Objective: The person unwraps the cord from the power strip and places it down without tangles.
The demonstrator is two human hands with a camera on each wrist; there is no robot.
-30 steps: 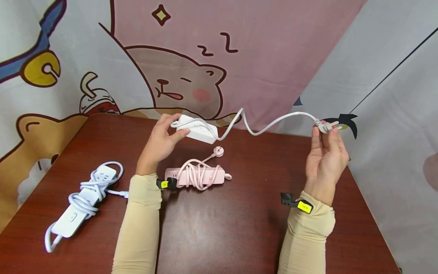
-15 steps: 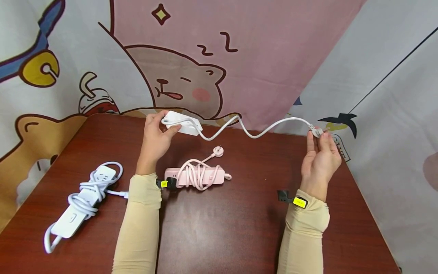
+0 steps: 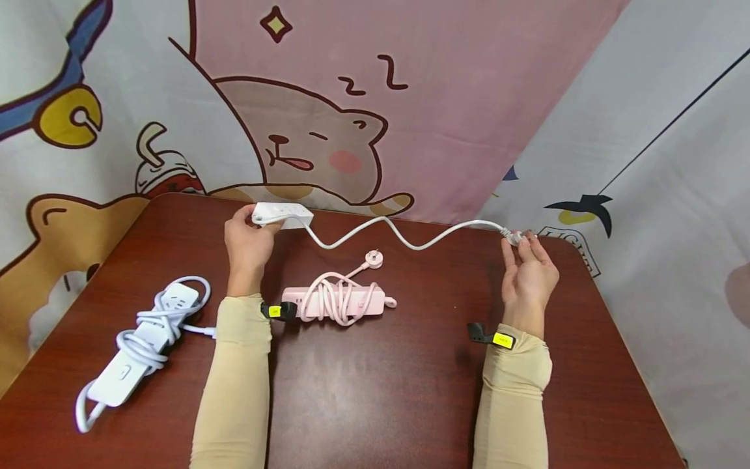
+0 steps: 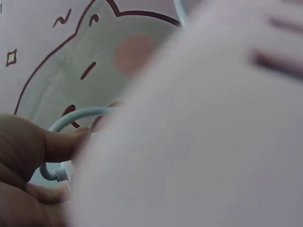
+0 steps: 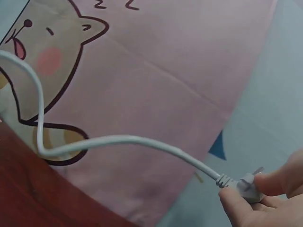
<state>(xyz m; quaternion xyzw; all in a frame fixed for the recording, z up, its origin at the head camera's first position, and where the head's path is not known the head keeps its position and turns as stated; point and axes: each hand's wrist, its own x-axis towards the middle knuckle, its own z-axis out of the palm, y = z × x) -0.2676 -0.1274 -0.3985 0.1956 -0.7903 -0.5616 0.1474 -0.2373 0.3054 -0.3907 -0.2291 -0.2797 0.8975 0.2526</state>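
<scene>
My left hand (image 3: pixel 249 244) grips the near end of a white power strip (image 3: pixel 282 208) near the table's back edge, thumb in front. In the left wrist view, the fingers (image 4: pixel 21 142) are at lower left, beside a loop of cord; a large, blurred pale shape with dark slots hides the rest. From that end a white cord (image 3: pixel 383 220) runs right in loose bends. At its other end, my right hand (image 3: pixel 530 280) pinches the plug (image 5: pixel 248 187) between thumb and fingers, its pins partly hidden.
On the dark red table (image 3: pixel 375 397) lies a pink power strip (image 3: pixel 375 303), its cord wound round it and its plug (image 3: pixel 374 260) pointing back. Another white power strip (image 3: pixel 114 378) with wound cord lies at left. A cartoon-printed curtain (image 3: pixel 457 98) hangs behind the table.
Both hands have moved left, and the right hand has come lower, carrying the power strip and plug along. The cord between them hangs lower. The two strips on the table have stayed put.
</scene>
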